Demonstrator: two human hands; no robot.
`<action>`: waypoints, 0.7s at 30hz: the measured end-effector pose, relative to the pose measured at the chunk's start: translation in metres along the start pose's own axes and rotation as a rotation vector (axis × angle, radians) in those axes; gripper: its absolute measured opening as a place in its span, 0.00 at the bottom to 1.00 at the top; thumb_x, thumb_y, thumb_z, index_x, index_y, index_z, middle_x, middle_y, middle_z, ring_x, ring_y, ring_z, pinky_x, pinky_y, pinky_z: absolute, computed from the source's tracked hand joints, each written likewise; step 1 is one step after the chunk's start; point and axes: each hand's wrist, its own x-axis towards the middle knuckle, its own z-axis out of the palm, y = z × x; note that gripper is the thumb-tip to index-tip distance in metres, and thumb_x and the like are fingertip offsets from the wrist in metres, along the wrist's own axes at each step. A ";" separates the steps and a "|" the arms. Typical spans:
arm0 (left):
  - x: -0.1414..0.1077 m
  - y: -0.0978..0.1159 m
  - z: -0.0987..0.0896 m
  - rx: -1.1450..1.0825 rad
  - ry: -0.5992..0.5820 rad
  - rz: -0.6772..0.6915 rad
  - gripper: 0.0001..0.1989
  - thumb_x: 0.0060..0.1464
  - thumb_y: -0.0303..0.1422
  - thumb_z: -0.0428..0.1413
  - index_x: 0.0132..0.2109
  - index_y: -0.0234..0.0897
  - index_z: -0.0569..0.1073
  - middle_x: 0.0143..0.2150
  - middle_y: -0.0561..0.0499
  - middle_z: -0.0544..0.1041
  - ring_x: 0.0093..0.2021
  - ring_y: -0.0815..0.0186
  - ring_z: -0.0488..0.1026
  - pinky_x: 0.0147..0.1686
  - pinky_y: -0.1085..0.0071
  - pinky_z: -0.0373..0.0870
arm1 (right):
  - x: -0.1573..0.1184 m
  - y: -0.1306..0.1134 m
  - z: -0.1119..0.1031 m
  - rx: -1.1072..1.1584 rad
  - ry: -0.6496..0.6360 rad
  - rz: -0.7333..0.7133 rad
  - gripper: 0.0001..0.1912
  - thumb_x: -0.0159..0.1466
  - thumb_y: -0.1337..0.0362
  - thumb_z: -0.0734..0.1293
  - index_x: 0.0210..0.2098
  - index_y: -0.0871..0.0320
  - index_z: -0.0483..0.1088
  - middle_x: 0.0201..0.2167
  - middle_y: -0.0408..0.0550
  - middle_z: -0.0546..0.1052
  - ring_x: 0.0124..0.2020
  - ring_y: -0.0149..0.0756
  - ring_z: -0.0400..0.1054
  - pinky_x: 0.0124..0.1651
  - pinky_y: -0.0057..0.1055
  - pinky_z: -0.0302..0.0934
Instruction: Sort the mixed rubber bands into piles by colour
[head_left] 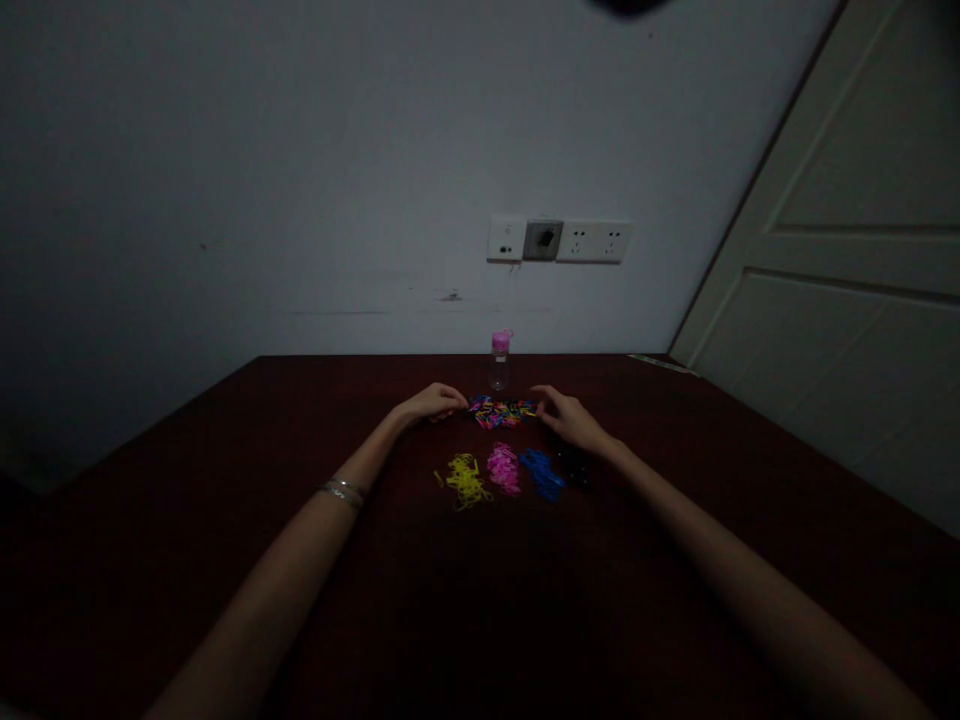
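Note:
A pile of mixed-colour small rubber bands [499,411] lies on the table between my hands. My left hand [433,402] is at the pile's left edge, its fingertips pressed together; whatever is in them is too small to make out. On the right edge is my right hand [568,416], forefinger and thumb apart, close to a yellowish band. Nearer to me are sorted heaps: yellow rubber bands [466,481], pink rubber bands [503,469] and blue rubber bands [541,474]. A black heap [574,467] sits beneath my right wrist, hard to see in the dimness.
Behind the mixed pile stands a clear bottle with a pink cap [500,342]. The dark reddish table [480,600] meets a wall with sockets [596,242]. A pale door [847,270] is on the right, and a thin strip [664,364] lies at the table's back right.

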 end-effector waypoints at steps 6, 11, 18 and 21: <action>-0.003 -0.003 0.001 -0.026 0.062 -0.022 0.14 0.46 0.35 0.54 0.40 0.32 0.72 0.18 0.58 0.59 0.15 0.78 0.52 0.14 0.79 0.45 | -0.001 0.005 0.002 0.104 0.002 -0.014 0.23 0.56 0.69 0.60 0.52 0.58 0.57 0.30 0.44 0.73 0.31 0.31 0.67 0.38 0.28 0.59; -0.004 -0.006 -0.001 -0.018 0.063 -0.019 0.16 0.46 0.36 0.54 0.41 0.32 0.73 0.19 0.57 0.60 0.16 0.78 0.52 0.15 0.79 0.44 | -0.002 0.000 0.001 0.178 0.003 -0.017 0.25 0.55 0.70 0.59 0.53 0.60 0.56 0.28 0.44 0.73 0.30 0.30 0.67 0.37 0.28 0.60; -0.003 -0.011 -0.002 -0.052 0.036 0.018 0.17 0.45 0.38 0.55 0.40 0.31 0.73 0.19 0.57 0.60 0.16 0.78 0.52 0.15 0.79 0.43 | -0.002 -0.020 0.003 0.230 -0.003 -0.022 0.24 0.55 0.70 0.60 0.52 0.60 0.56 0.29 0.43 0.71 0.30 0.29 0.66 0.37 0.28 0.60; -0.001 -0.014 -0.002 -0.055 0.040 0.024 0.17 0.45 0.38 0.55 0.40 0.31 0.73 0.18 0.57 0.60 0.16 0.78 0.51 0.15 0.78 0.42 | -0.003 -0.042 0.008 0.257 -0.030 -0.072 0.24 0.56 0.70 0.60 0.53 0.59 0.56 0.29 0.43 0.71 0.29 0.29 0.65 0.35 0.28 0.60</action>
